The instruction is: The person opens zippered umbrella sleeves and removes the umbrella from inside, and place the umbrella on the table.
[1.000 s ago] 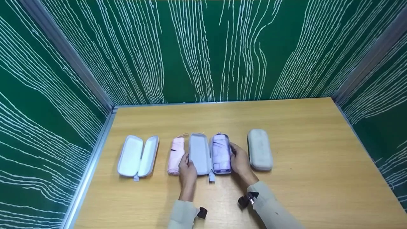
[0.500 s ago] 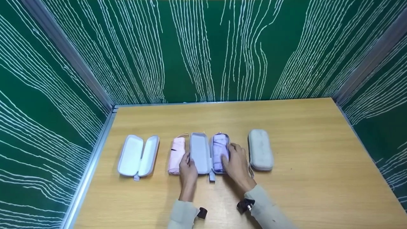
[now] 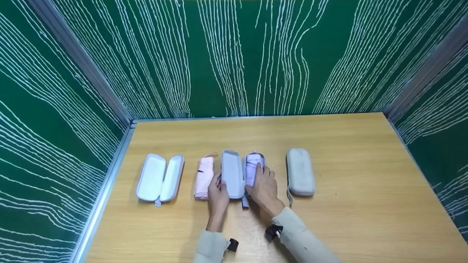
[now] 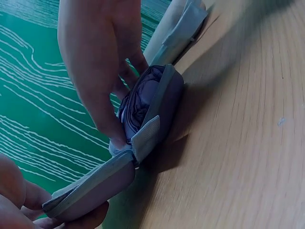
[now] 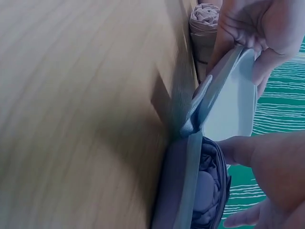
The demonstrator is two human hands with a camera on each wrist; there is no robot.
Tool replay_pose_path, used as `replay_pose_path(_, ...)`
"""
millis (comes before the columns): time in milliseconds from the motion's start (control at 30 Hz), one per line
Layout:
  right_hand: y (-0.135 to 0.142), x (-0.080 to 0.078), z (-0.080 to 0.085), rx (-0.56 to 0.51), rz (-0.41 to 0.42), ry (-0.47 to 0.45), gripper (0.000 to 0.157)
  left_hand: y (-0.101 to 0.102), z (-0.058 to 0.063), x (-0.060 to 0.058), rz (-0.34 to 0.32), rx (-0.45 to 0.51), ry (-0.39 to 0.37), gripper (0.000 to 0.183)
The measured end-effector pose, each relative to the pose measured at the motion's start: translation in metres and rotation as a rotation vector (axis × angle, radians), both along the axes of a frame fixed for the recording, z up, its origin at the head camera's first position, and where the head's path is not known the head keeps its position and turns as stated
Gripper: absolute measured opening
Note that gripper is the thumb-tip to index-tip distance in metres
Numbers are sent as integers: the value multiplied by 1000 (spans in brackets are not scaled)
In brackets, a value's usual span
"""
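A lavender-grey zip case [image 3: 232, 171] lies unfolded on the table, a folded purple umbrella [image 3: 251, 168] inside its right half. My left hand [image 3: 218, 195] grips the outer edge of the left half, which is tilted up from the table in the left wrist view. Across the umbrella lies my right hand [image 3: 265, 190], its thumb by the hinge side and its fingers spread over the top, pressing on it. The hand hides the umbrella's lower part in the head view. Beside my left hand lies a folded pink umbrella [image 3: 204, 179] with a wrist loop.
A second case [image 3: 153, 177], white inside, lies unfolded at the left. To the right a closed grey-green case [image 3: 300, 171] with a strap stands near my right hand. Green walls with white wavy lines surround the wooden table [image 3: 351, 219] on the visible sides.
My right hand has moved left from the case's right edge onto the purple umbrella. My left hand has kept hold of the case's left half, which is now raised slightly.
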State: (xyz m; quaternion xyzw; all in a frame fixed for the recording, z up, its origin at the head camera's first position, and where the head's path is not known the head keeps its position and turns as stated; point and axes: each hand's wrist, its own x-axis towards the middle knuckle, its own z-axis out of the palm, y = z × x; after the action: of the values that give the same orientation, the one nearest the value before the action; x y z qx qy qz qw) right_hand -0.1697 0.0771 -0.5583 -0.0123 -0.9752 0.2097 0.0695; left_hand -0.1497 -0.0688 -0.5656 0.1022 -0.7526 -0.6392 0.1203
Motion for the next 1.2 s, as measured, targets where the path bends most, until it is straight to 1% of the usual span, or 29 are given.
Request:
replay_pose_path(167, -5, -7, 1, 27, -57, -78, 99, 1, 1, 0, -12, 19, 4, 37)
replay_pose_path(267, -8, -11, 1, 35, -89, -112, 98, 1, 2, 0, -26, 25, 17, 37)
replay_pose_path(467, -14, -15, 5, -53, -110, -139, 90, 1, 1, 0, -50, 38, 62, 37)
replay_pose_path(667, -15, -18, 6, -101, -121, -133, 90, 0, 0, 1, -50, -5, 71, 38)
replay_pose_path(733, -12, -19, 6, -124, -124, -136, 91, -1, 1, 2, -50, -2, 69, 39)
replay_pose_path(833, -7, -19, 9, -199, -125, -156, 92, -1, 2, 1, -40, -1, 47, 39)
replay_pose_path(933, -1, -19, 13, -287, -118, -154, 90, -3, 2, 2, -32, 4, 29, 39)
replay_pose_path(1133, 11, -14, 31, -429, -108, -186, 83, -7, 2, 3, -13, -13, 7, 39)
replay_pose_path(1200, 14, -13, 37, -474, -104, -182, 81, -8, 3, 3, -4, -25, 4, 39)
